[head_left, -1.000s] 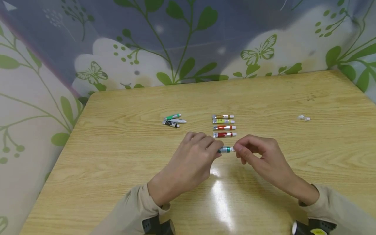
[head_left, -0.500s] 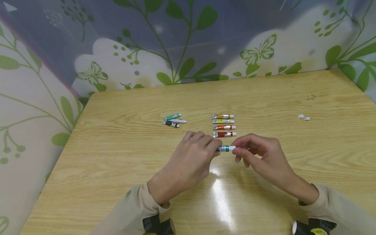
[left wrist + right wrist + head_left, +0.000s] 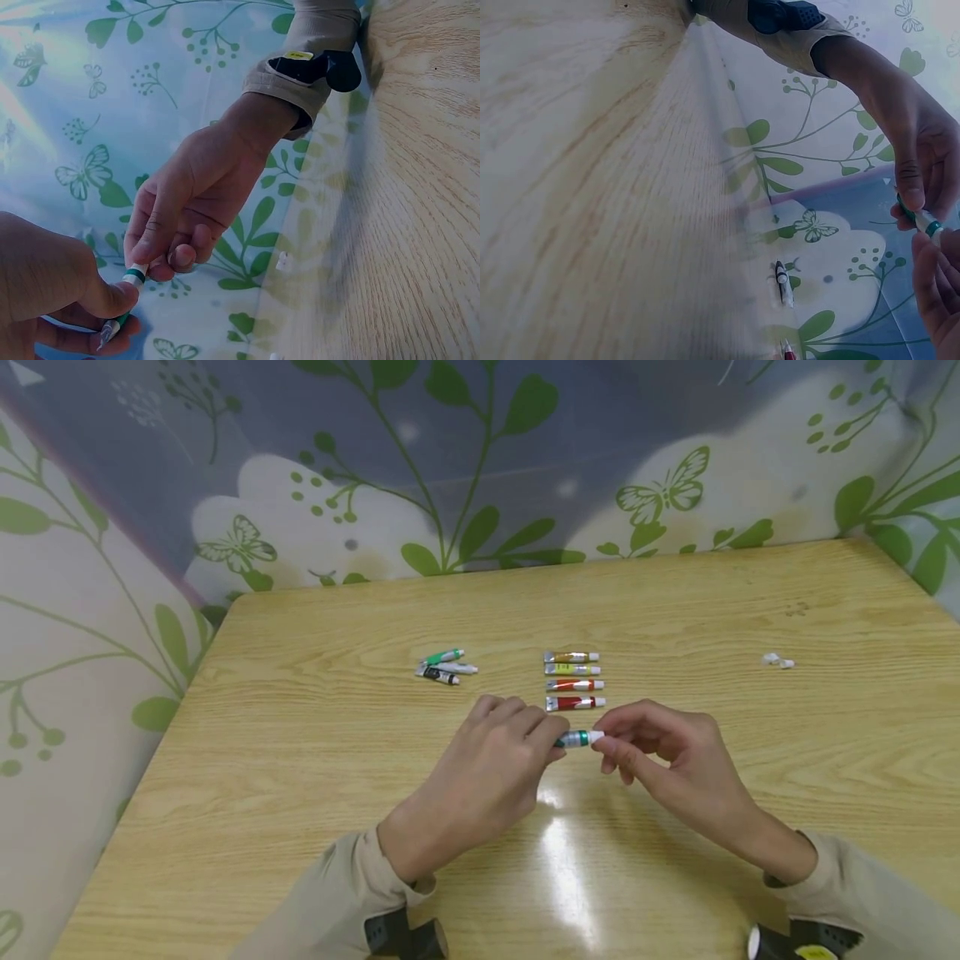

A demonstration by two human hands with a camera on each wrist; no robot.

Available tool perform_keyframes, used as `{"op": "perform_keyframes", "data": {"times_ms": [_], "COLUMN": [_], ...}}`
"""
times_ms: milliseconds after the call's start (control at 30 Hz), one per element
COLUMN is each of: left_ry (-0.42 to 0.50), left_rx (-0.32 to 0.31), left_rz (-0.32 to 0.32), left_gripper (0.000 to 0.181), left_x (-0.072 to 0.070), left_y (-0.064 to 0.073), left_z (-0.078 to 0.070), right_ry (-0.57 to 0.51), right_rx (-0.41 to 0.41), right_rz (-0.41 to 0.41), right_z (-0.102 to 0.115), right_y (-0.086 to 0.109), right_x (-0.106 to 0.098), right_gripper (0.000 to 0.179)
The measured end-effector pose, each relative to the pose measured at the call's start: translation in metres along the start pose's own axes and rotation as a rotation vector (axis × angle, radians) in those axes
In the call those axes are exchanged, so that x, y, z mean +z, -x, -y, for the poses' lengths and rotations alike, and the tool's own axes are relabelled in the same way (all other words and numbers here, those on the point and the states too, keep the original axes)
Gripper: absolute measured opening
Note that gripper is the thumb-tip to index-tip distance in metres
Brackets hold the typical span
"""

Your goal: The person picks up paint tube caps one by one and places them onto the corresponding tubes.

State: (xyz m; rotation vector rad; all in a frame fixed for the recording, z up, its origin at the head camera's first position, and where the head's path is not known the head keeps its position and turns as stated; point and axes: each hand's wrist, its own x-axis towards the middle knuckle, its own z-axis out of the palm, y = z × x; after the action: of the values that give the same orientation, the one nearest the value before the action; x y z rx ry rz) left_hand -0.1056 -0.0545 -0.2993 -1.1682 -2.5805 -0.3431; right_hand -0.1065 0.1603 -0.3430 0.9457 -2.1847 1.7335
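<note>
A small paint tube (image 3: 573, 739) with a green band lies level between my hands, over the table in front of a column of tubes. My left hand (image 3: 487, 768) grips its body, hiding the tail end in the head view. The crimped silver end (image 3: 109, 332) shows past the left fingers in the left wrist view. At the other end, the thumb and index finger of my right hand (image 3: 678, 768) pinch the white cap (image 3: 596, 737). The right wrist view has both hands at its right edge, with the green-and-white tube (image 3: 928, 223) between them.
Beyond my hands lie a dark red tube (image 3: 575, 703), an orange-red tube (image 3: 573, 685), a yellow tube (image 3: 572, 669) and an ochre tube (image 3: 572, 657). Green (image 3: 442, 656), silver and black tubes (image 3: 437, 674) are heaped left. Small white pieces (image 3: 777, 660) lie right on the wooden table (image 3: 300, 777).
The right thumb and index finger have shifted slightly on the tube's end, and more of the white cap shows. The tube sits a touch higher. The left hand barely moves.
</note>
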Motion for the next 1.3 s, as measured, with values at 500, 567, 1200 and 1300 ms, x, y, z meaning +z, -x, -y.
{"op": "perform_keyframes", "data": {"times_ms": [500,567,1200,1300], "left_ry": [0.014,0.012,0.013,0.015], "left_rx": [0.017,0.018,0.022,0.025], "left_rz": [-0.017,-0.02,-0.038,-0.044], "left_gripper": [0.011,0.011,0.01,0.01], "left_x": [-0.0011,-0.0011,-0.0019,-0.0018], "left_y": [0.0005,0.0006,0.001,0.0009], "left_z": [-0.0003,-0.0003,-0.0006,-0.0006], "right_ry": [0.043,0.04,0.033,0.031], "right_rx": [0.055,0.063,0.015,0.045], "right_rz": [0.037,0.041,0.07,0.1], "right_z": [0.0,-0.0002,-0.0019,-0.002], "right_y": [0.0008,0.0009,0.0017,0.0022], "right_x": [-0.0007,-0.0009,0.0011,0.0005], "right_gripper": [0.017,0.014,0.014,0.019]}}
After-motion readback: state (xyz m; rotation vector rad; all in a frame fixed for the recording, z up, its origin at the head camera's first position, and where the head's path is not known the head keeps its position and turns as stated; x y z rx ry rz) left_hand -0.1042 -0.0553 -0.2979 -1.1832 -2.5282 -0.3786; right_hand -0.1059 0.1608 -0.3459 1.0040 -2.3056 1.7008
